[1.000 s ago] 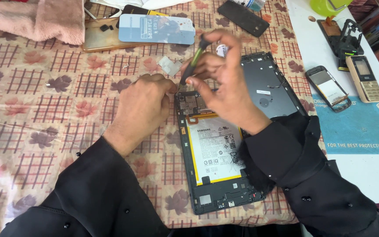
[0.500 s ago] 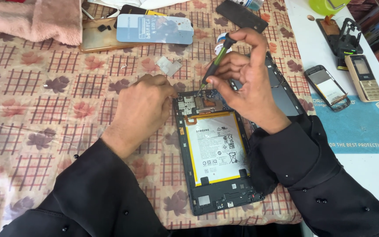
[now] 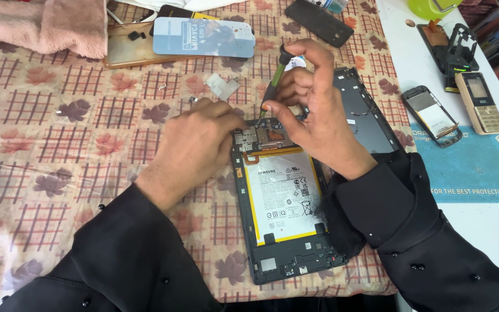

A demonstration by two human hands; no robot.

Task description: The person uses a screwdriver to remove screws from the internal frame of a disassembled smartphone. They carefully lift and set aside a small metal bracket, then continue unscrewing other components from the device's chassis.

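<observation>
Nearest to the person lies the opened tablet (image 3: pixel 284 202), back cover off, its white battery (image 3: pixel 281 193) framed in yellow and filling most of the dark shell. It rests on a checked, leaf-printed cloth (image 3: pixel 59 144) and serves as the landmark here. Black sleeves run up either side of it.

At the tablet's upper left corner, the left hand (image 3: pixel 194 147) rests palm down, fingers curled, with the fingertips pressing on the edge of the frame; it grips nothing. At the tablet's upper edge, the right hand (image 3: pixel 313 110) pinches a green-handled screwdriver (image 3: pixel 274 86) between thumb and fingers, the tip pointing down onto the circuit board above the battery.

Beyond the tablet's top left, a small metal plate (image 3: pixel 222 86) lies on the cloth. Farther off lies a blue printed card (image 3: pixel 203 36). Right of the tablet, on a blue mat (image 3: pixel 480 173), sit two small phones (image 3: pixel 434 115).
</observation>
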